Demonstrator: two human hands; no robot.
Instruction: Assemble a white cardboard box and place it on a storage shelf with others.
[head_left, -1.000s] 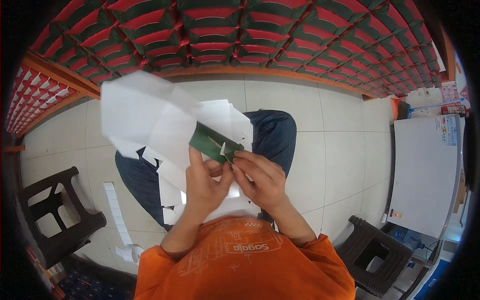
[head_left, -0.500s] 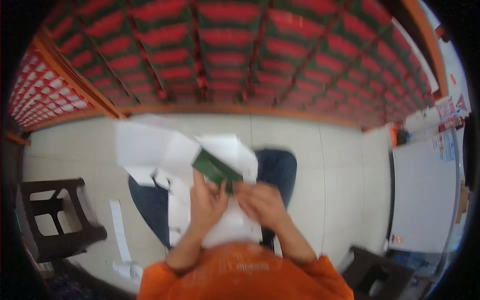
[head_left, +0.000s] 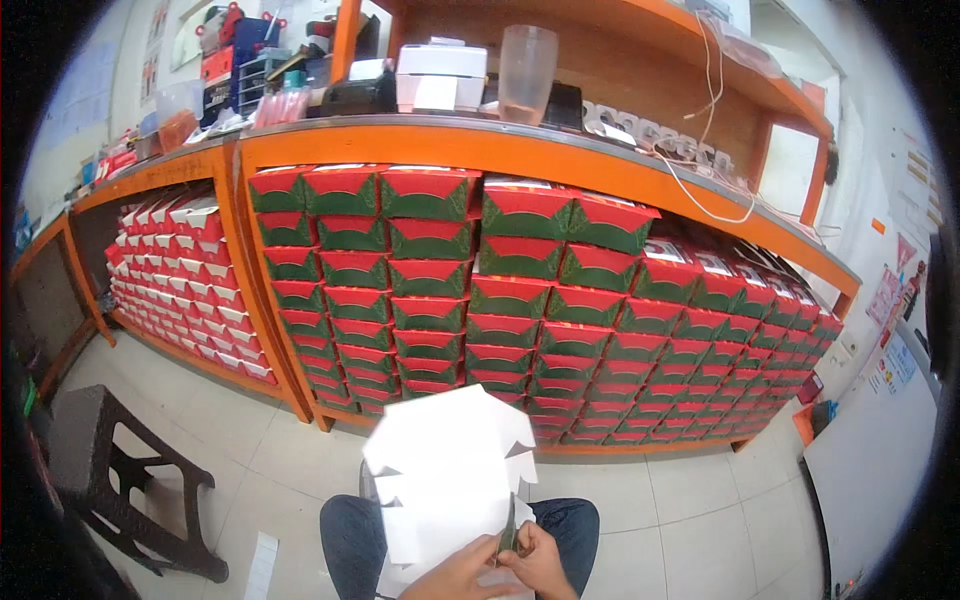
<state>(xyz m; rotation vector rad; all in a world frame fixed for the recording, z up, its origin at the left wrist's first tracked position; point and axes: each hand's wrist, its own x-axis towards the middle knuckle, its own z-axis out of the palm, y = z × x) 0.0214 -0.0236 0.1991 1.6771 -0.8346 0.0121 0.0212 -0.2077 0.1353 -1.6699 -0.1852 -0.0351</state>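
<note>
A white cardboard box blank (head_left: 450, 465) with slotted flaps rests over my lap, its plain side up. Along its right edge a folded flap shows a dark green outer face (head_left: 509, 530). My right hand (head_left: 541, 562) pinches that green flap, fingers curled and thumb pressed in. My left hand (head_left: 456, 576) meets it from the other side, fingers closed on the same flap close to the right fingertips. Both hands lie low in the view, partly cut by the lower edge. My dark trouser knees (head_left: 568, 520) show on either side of the blank.
Stacks of red and green boxes (head_left: 430, 280) fill the space under an orange counter (head_left: 420, 145). Red and white boxes (head_left: 185, 285) stand further left. A dark plastic stool (head_left: 85, 440) is at left, near a paper strip (head_left: 262, 565). A white cabinet (head_left: 880, 440) stands right.
The view has tilted up, bringing in the countertop. The blank now appears lower and more upright. Its green panel, earlier seen broadly, now shows as a narrow folded flap between both hands.
</note>
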